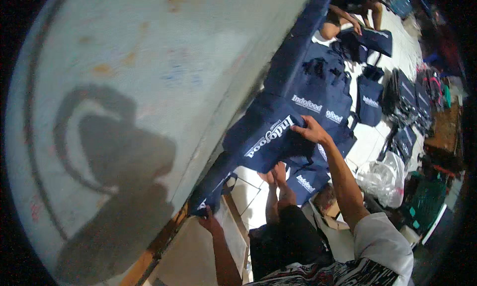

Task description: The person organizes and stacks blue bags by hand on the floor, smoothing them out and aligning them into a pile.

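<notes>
A navy fabric bag (pixel 244 135) with white printed writing is spread at a slant beside the wall. My right hand (pixel 313 129) pinches its right edge between thumb and fingers. Lower left, my left hand (pixel 210 223) grips the near edge of navy fabric (pixel 208 198), which also bears white print. Whether both hands hold one bag or two cannot be told, because the fabric overlaps along the wall. Beneath my right hand, more navy bags (pixel 307 81) overlap on the floor. Another printed bag (pixel 307 183) lies near my bare feet (pixel 277 174).
A pale wall (pixel 149 44) rises close on the left. Below my left hand is a wood-edged panel (pixel 193 252). At upper right another person's hand (pixel 357 27) touches a navy bag (pixel 376 40). A clear plastic bag (pixel 384 180) and stacked dark bags (pixel 404 90) lie right on white tiles (pixel 367 142).
</notes>
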`<state>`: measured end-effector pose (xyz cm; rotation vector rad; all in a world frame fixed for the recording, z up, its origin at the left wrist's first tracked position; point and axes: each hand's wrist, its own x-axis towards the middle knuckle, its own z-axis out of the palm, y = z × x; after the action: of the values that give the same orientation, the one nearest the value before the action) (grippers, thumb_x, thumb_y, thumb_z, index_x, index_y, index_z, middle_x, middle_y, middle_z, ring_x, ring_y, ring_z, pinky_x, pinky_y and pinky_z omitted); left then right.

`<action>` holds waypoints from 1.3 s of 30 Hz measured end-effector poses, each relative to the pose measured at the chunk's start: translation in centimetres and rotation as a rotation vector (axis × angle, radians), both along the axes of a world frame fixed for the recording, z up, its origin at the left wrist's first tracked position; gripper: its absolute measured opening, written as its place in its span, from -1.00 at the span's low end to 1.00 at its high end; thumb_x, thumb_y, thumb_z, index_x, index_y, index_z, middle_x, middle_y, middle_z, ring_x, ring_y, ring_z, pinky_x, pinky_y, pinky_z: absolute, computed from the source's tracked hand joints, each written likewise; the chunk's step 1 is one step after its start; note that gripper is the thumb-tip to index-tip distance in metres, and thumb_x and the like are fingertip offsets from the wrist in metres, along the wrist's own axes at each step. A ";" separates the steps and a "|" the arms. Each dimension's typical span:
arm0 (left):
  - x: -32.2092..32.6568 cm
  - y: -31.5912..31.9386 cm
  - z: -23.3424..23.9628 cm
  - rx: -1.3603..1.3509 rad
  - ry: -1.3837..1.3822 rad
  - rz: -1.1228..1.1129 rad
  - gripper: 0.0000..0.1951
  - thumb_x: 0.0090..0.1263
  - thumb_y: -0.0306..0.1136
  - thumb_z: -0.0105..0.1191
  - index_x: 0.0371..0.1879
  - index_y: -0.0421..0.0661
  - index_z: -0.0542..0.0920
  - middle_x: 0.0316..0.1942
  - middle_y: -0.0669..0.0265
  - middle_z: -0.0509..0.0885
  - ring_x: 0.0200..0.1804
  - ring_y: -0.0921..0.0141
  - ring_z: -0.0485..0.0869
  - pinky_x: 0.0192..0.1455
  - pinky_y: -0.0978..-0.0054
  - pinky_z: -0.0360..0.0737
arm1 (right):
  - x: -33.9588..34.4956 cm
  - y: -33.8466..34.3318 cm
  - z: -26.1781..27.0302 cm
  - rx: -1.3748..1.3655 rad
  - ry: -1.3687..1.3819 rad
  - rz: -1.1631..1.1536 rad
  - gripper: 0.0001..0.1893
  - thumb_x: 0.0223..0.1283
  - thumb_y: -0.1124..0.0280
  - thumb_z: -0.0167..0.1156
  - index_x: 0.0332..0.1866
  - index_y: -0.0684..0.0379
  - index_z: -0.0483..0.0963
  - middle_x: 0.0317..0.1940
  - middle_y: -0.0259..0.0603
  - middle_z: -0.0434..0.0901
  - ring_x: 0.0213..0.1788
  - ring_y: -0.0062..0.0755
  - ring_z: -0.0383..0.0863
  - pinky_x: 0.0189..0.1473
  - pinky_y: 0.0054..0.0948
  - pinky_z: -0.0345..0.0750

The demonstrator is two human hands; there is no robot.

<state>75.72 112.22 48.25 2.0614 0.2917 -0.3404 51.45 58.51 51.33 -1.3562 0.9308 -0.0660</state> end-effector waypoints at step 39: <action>-14.7 -17.7 13.8 0.254 0.780 -0.484 -0.41 0.31 -0.43 0.30 0.35 -0.07 0.45 0.23 0.07 0.58 0.23 0.05 0.62 0.20 0.07 0.67 | -9.5 -2.7 -12.2 -0.963 0.775 -0.090 -0.48 0.36 0.01 0.19 0.29 0.10 0.56 0.28 -0.06 0.58 0.46 -0.12 0.43 0.47 0.04 0.31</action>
<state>61.02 94.55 62.03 2.1462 0.3019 -1.4763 41.97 55.81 39.10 -2.3010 1.7351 -0.0589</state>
